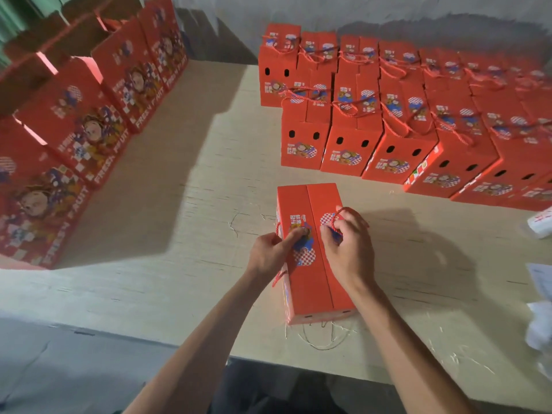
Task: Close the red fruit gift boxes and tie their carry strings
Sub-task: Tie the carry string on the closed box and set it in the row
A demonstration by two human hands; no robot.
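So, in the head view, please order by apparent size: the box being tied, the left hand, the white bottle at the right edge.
1. The box being tied, clearly largest.
2. The left hand.
3. The white bottle, smallest as seen, but cut off by the frame edge, so unsure.

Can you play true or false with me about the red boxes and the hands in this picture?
1. Both top flaps of the red cardboard gift box under the hands are closed. True.
2. The right hand pinches a loop of twisted red carry string. True.
3. The left hand lies flat on the pale wooden table, away from the box. False: it is at the box's left edge, with fingers on the lid.
4. The finished red boxes in rows at the back right have no strings. False: red strings lie over their tops.
5. The tall red boxes printed FRESH FRUIT stand on the left. True.
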